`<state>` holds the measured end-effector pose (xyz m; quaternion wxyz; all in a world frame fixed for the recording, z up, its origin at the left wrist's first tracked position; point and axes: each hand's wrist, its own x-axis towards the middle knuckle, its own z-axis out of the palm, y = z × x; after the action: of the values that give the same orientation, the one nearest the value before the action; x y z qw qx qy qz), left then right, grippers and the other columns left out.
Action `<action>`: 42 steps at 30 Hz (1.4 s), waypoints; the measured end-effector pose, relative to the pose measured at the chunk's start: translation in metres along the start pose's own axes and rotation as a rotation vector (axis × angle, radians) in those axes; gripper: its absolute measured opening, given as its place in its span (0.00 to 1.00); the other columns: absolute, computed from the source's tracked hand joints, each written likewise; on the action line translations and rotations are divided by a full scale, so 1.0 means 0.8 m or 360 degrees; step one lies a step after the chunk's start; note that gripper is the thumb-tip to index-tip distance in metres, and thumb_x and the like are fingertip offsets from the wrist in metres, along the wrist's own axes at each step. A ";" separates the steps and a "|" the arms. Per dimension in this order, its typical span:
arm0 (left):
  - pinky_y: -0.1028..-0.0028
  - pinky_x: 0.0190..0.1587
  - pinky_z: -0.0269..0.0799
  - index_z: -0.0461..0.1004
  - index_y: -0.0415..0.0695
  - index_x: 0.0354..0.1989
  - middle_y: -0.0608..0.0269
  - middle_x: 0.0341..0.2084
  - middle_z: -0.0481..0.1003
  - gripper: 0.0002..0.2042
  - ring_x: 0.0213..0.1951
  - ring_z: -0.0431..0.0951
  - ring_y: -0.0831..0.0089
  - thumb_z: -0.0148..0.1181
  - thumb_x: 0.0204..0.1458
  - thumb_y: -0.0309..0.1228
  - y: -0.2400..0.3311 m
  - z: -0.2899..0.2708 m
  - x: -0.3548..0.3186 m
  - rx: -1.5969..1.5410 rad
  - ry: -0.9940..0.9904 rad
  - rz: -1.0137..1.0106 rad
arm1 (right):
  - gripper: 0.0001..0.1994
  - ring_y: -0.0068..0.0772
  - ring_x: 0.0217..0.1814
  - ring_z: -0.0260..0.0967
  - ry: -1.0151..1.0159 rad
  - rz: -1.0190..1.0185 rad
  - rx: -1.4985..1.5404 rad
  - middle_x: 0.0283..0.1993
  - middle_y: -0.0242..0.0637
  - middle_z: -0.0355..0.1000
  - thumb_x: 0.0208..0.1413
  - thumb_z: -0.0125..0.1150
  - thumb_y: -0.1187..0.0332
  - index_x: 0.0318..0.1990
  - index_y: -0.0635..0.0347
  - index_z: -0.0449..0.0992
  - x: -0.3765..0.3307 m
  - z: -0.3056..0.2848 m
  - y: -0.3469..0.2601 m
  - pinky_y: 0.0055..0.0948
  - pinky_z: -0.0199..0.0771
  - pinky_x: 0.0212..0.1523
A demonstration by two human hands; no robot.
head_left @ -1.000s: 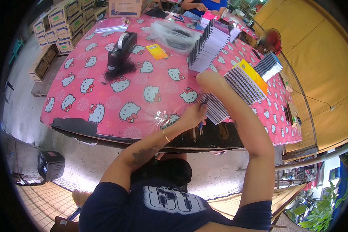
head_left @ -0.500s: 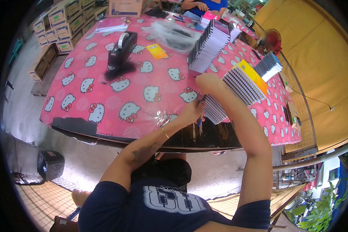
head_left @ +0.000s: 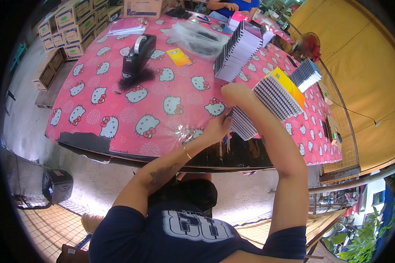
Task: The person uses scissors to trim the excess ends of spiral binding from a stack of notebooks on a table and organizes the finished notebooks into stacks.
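Note:
A stack of spiral-bound notebooks [head_left: 245, 124] with rows of coils facing me lies near the table's front edge. Against its left side is my left hand [head_left: 220, 127], closed round a slim thing with a bit of blue below the fingers; its kind is not clear. My right hand [head_left: 236, 93] bends inward over the stack's far left corner, and its fingers are hidden from view. Just behind, a taller part of the stack has a yellow-orange cover [head_left: 285, 87] on top.
Farther back stand a tall pile of dark-coiled notebooks [head_left: 236, 55] and a smaller blue-topped pile [head_left: 306, 75]. A black tape dispenser [head_left: 138, 57], loose black coils [head_left: 137, 80], a yellow card [head_left: 178, 57] and a clear plastic bag [head_left: 197, 39] lie leftward. Another person [head_left: 232, 6] sits across.
Both hands keep nearly the same place beside the notebooks. My left hand has turned slightly, and the blue bit under it shows differently.

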<state>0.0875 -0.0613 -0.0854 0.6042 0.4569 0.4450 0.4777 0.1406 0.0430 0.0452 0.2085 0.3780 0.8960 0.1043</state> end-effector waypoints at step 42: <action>0.67 0.20 0.75 0.69 0.33 0.34 0.52 0.23 0.76 0.18 0.22 0.81 0.65 0.44 0.63 0.39 0.001 0.008 -0.002 -0.0031 0.0109 -0.0070 | 0.11 0.51 0.43 0.77 0.0011 -0.0047 0.0044 0.38 0.52 0.78 0.40 0.67 0.72 0.34 0.64 0.81 0.012 0.039 0.002 0.44 0.78 0.41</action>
<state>0.0935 -0.0637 -0.0835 0.6034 0.4244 0.4706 0.4841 0.1494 0.0517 0.0153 0.2016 0.3672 0.9036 0.0900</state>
